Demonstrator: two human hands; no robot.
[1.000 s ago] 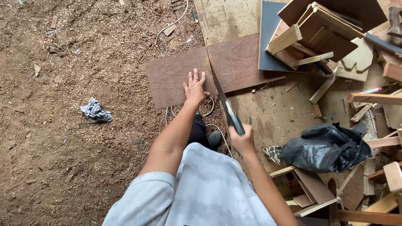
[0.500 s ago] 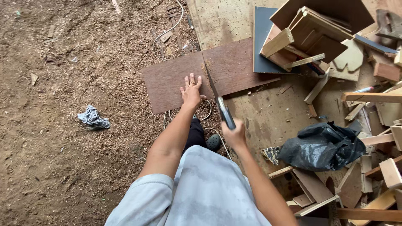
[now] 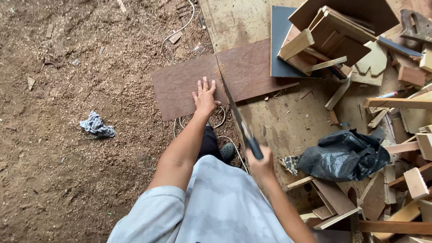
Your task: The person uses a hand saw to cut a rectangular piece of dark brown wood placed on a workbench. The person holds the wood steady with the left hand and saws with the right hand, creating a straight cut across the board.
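Observation:
A thin brown board (image 3: 180, 83) lies half on a raised plywood platform (image 3: 238, 18), half over the sawdust floor. My left hand (image 3: 204, 96) presses flat on the board, fingers spread, just left of the cut line. My right hand (image 3: 261, 163) grips the dark handle of a hand saw (image 3: 234, 112). Its blade runs up and away from me across the board's near edge, beside my left hand. Sawdust lies along the cut.
A heap of wood offcuts and boxes (image 3: 342, 40) fills the right side, with a black plastic bag (image 3: 344, 155) near my right arm. A white cable (image 3: 180, 29) crosses the floor. A crumpled rag (image 3: 96, 126) lies at left. My dark shoe (image 3: 227, 150) is below the board.
My right hand has pulled the saw back toward me, so the handle sits lower in view. My left hand stays flat on the board.

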